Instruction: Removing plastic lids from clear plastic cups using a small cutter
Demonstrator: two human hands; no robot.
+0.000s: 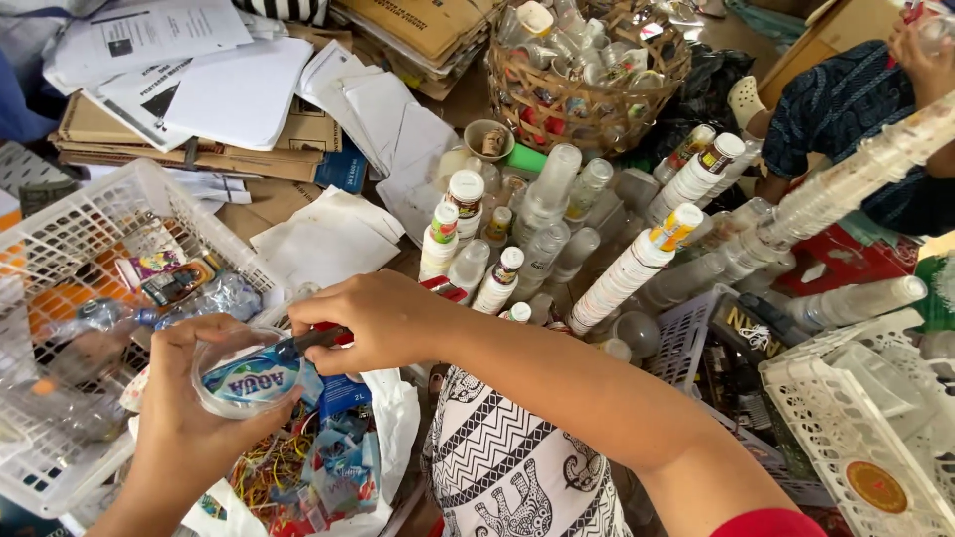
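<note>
My left hand [184,418] holds a clear plastic cup [244,373] by its rim, its blue-and-white foil lid facing up. My right hand [373,318] grips a small red-handled cutter [316,339], its dark tip resting on the edge of the cup's lid. Both hands are over a white plastic bag [388,418] filled with torn lids, labels and scraps. My patterned black-and-white clothing [507,467] shows below my right forearm.
A white plastic basket [90,214] with crushed bottles is at left. Long stacks of nested plastic cups [632,268] lie ahead. A woven basket [587,94] of bottles stands behind them. Cardboard and papers [214,94] lie at the back left. Another person [856,99] sits at the far right. White crates [856,438] stand at right.
</note>
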